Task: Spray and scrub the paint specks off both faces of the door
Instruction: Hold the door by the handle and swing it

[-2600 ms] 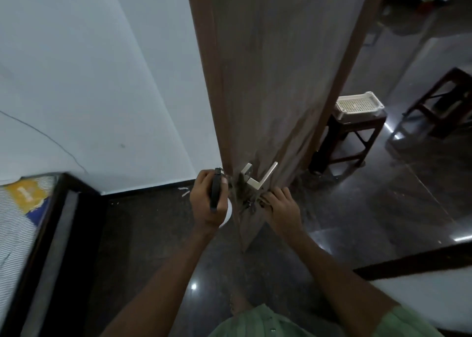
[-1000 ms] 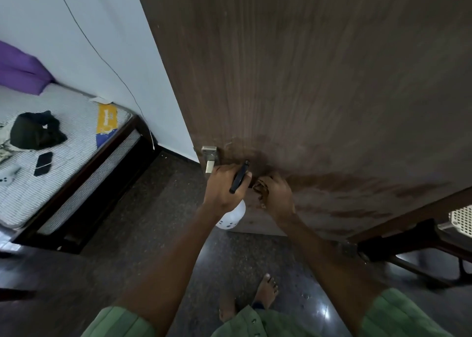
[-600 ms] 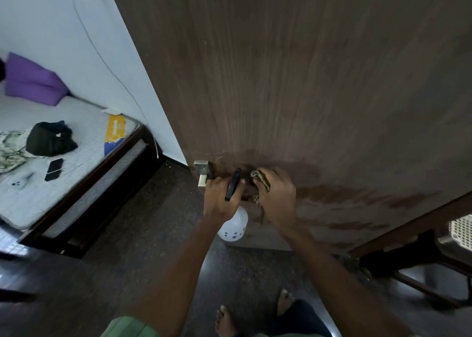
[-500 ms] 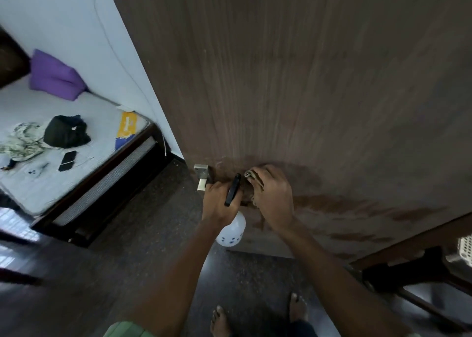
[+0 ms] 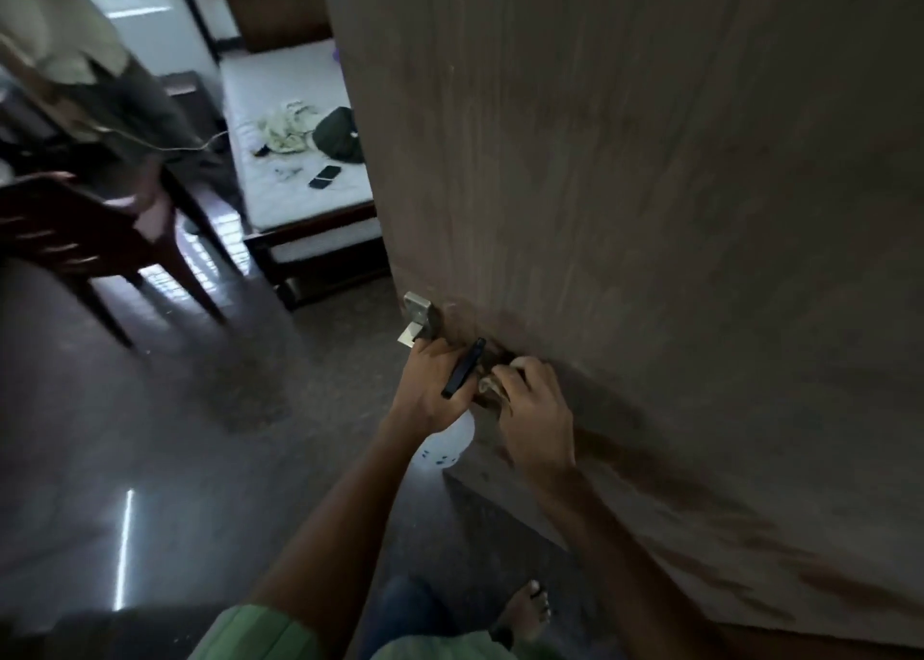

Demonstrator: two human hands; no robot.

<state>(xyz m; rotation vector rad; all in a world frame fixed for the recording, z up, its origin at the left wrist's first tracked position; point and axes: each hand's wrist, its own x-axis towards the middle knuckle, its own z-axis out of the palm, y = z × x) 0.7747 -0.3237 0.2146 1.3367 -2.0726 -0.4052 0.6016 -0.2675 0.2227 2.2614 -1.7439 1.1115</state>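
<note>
scrub hand on the door, sprayer just left of it

head view: the door (image 5: 650,209) fills the right half of the frame, its free edge running down from the top centre to the handle (image 5: 419,317) at mid-frame. the face toward the camera carries dark wet-looking streaks that trail from the hands toward the lower right. the right hand (image 5: 532,412) sits just below and right of the handle, fingers curled round a small scrubber (image 5: 487,384) that it pinches against the wood; how the pad itself lies is too dim to tell. the left hand (image 5: 435,387) is immediately left of it, almost touching, wrapped round the dark head of the sprayer (image 5: 462,367), whose white bottle hangs below the fist. the nozzle's long axis slants up and right, toward the door.

judging from this, the coming stroke turns on the streaks lying down and to the right of the grip, so the right hand is the nearer one and would travel along them. the other face of the door is hidden. a bed (image 5: 295,159) shows at upper left.
</note>
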